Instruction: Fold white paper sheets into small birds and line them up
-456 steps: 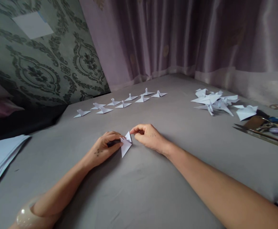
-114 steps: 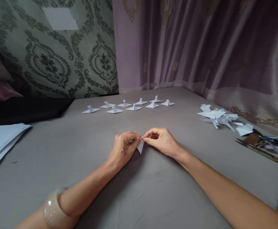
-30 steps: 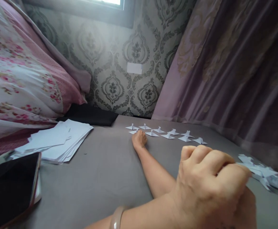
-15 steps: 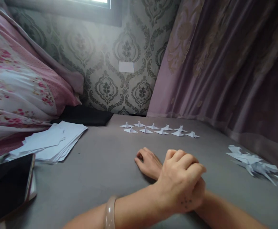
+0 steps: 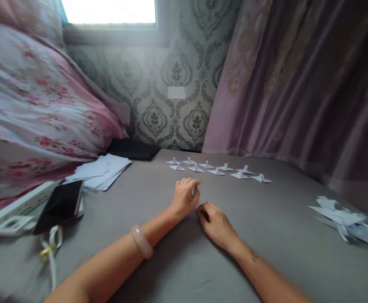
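My left hand (image 5: 185, 196) is a little above the grey surface (image 5: 158, 235), just left of my right hand, its fingers bent inward and nothing visible in them. A pale bangle (image 5: 142, 242) circles the left forearm. Low at the surface, my right hand (image 5: 216, 225) has its fingers curled and its thumb near the index finger, with no object showing there. The fingertips of both hands are partly hidden. Beyond them stand several folded white paper birds (image 5: 216, 171) in two rows. A heap of folded white paper pieces (image 5: 342, 216) lies at the right.
At the left are a stack of white paper sheets (image 5: 103, 172), a dark phone (image 5: 59, 206), a white power strip (image 5: 22, 206) and a white cable (image 5: 52, 263). A black flat item (image 5: 133, 149) lies by the wall. Curtains (image 5: 285, 92) hang on the right.
My left hand has left my right wrist and moved forward and left. My right hand has come out from under it, and the two are now side by side. The view has shifted leftward and up.
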A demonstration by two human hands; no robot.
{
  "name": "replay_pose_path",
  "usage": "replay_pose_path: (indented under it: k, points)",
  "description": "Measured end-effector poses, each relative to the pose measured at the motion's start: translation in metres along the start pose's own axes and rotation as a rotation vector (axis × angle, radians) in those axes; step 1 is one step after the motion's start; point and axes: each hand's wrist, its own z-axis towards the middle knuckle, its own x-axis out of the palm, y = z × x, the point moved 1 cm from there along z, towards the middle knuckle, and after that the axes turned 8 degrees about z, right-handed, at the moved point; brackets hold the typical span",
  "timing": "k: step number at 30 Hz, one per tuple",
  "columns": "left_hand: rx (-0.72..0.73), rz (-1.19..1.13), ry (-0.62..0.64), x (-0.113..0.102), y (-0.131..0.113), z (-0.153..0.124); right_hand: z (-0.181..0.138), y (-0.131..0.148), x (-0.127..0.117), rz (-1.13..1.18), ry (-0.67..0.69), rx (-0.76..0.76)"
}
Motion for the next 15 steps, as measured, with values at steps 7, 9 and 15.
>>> replay_pose_path:
  k: [7,9,15]
  points:
    - [-0.532,0.249,-0.231,-0.110,0.067,-0.038,-0.001,-0.004,0.001,0.019,0.033,-0.086]
    - [-0.650,0.433,-0.299,-0.141,0.087,-0.061,-0.001,-0.004,0.001,0.010,0.034,-0.090]
    - [-1.012,0.677,-0.317,-0.188,0.143,-0.121,-0.004,0.002,-0.001,-0.013,0.023,-0.085]
